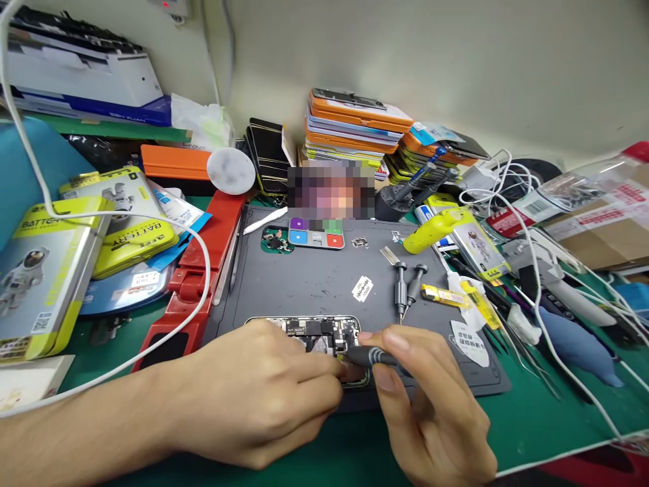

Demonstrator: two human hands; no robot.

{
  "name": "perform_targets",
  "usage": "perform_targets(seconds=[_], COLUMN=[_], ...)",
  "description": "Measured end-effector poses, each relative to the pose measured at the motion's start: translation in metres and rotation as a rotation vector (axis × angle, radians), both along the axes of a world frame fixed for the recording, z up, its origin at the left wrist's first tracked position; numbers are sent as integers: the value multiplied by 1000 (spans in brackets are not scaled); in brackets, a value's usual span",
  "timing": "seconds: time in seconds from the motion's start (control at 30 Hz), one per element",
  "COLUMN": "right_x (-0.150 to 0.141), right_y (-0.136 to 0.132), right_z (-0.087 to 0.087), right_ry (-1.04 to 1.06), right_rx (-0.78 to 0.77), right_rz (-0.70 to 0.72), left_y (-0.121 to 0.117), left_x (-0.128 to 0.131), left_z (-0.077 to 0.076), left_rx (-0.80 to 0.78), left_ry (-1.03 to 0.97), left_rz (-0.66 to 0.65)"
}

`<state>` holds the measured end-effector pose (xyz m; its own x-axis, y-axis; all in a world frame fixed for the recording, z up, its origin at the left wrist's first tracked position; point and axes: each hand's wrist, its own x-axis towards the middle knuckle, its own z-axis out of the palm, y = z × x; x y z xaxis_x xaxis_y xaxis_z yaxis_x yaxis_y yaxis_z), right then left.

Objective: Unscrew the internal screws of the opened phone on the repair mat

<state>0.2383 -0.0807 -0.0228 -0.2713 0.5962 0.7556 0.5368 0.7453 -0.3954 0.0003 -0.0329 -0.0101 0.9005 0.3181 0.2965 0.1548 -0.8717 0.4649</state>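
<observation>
An opened smartphone [317,327] with its inner boards and parts exposed lies at the near edge of the grey work mat. Curled over its left and near side, my left hand [263,392] grips the phone, and its bent fingers cover much of the lower part. The left thumb is hidden. Between thumb and fingers, my right hand [430,399] holds a dark pen-shaped tool [372,356] with grey bands. That tool points left, its tip among the phone's parts at the right end; whether it touches them is hard to tell.
Two precision screwdrivers [400,291], a razor blade [363,289] and a coloured magnetic tray [317,238] lie on the mat [304,277]. A red clamp-like holder [190,284] stands left, with a white cable [205,270] arching past. Tweezers [524,348] and a yellow bottle [430,232] are right.
</observation>
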Motion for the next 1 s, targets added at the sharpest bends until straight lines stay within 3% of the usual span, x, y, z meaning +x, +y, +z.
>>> perform_targets(seconds=[0.1,0.33,0.5,0.7,1.0], right_x=[0,2,-4,-22,-21], right_y=[0,-1,-9,-12,-21], right_z=[1,-8,1,9,-5], right_ry=[-32,-64,320,707,539], right_rx=[-11,-5,-149,-544,-349], right_rz=[-5,-22,-105,-206,-175], left_y=[1,11,16,17,17], left_x=[0,0,2,2,1], left_z=[1,3,4,7,8], left_rx=[-71,-468,-675,-760,-777], left_ry=[-70,-199,-163,-109,-113], left_rz=[40,295,397,448,410])
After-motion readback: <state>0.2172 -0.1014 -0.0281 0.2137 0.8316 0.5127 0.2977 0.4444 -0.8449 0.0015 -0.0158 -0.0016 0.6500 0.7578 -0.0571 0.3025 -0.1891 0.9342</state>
